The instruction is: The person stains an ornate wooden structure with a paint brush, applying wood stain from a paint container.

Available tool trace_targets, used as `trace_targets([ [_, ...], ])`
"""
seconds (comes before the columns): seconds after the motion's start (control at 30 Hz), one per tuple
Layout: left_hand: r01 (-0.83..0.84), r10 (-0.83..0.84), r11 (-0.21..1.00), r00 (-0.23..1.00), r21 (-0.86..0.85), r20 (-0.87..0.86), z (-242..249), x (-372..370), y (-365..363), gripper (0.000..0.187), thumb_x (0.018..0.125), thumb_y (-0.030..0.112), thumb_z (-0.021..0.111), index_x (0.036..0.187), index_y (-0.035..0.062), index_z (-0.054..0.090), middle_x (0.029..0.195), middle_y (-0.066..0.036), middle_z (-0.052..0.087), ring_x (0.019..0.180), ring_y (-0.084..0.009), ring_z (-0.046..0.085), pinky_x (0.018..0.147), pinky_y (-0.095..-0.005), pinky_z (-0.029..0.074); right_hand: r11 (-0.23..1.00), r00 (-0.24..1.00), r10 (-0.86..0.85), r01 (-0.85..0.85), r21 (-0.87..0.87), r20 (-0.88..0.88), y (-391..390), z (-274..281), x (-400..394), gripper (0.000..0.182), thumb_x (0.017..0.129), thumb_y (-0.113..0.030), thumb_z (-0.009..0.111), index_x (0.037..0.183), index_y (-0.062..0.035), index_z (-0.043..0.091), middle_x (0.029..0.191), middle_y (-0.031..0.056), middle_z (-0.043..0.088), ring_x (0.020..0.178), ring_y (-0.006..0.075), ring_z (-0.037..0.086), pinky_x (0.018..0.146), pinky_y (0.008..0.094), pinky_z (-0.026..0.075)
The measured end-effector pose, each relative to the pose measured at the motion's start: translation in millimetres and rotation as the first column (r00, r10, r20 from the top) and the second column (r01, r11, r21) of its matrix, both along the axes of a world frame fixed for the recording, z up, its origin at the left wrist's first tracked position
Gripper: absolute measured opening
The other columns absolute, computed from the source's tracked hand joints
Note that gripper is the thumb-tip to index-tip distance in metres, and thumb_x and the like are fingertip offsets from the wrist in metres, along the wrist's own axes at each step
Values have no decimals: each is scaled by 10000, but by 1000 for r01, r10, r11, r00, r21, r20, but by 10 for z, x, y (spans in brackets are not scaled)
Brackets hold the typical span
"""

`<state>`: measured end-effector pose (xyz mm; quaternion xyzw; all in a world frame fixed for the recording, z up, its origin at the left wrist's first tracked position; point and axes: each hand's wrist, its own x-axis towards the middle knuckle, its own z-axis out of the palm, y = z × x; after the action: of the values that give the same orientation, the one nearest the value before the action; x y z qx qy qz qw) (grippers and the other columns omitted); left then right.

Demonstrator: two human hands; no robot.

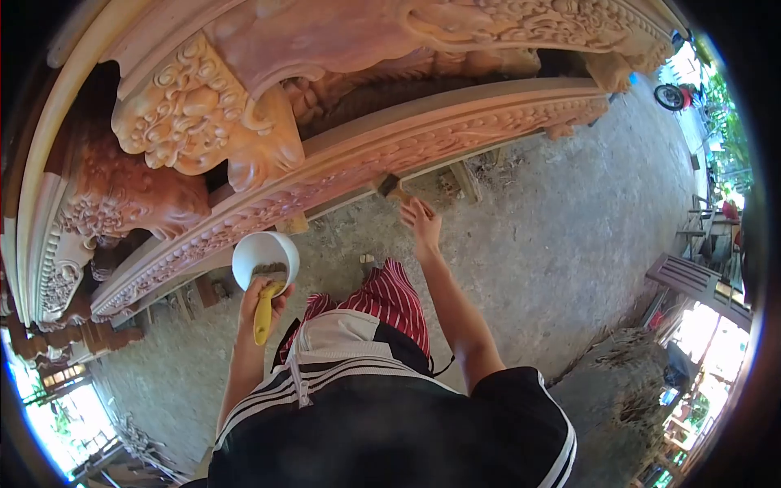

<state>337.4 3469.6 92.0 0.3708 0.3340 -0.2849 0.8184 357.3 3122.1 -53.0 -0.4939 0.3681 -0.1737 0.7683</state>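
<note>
My left hand [264, 297] is closed around a white bowl [266, 246] and a yellow-handled paintbrush [264, 313] whose bristles rest against the bowl's inside. In my right hand [421, 220] is a second paintbrush [393, 186] with dark bristles, its handle pinched between thumb and fingers. The bristles point up and left, close to the lower edge of a long carved wooden rail [366, 154]. Above that rail, a large carved leg [191, 114] with scrolls and a curved upper apron [325, 37] belong to the same wooden piece.
Wooden blocks [465, 180] lie under the carved piece on the concrete floor [553, 220]. To the right are a slatted wooden panel [700, 285] and a dark heap [610, 390]. A motorbike wheel [669, 98] shows at the far right.
</note>
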Motion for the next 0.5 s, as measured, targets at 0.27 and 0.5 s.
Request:
trace_targets([
  [0.27,153,-157,978,988,140,14,262,221,-152,191,881,144,486,954,-32,495,935,-182,598,821,-315,636,493,-248,540,747,704,-653,660,83,282,-1636,78,356,170,825,-136,581,707,-14,589,673,70,584,559,155,533,471,276,393],
  [0.5,145,-143,975,989,171,-19,169,156,116,267,884,145,466,1072,-45,469,969,-192,598,827,-307,639,502,-240,553,839,830,-522,541,-61,198,-1462,-154,507,257,885,-221,569,933,27,616,805,70,609,782,167,611,683,281,497],
])
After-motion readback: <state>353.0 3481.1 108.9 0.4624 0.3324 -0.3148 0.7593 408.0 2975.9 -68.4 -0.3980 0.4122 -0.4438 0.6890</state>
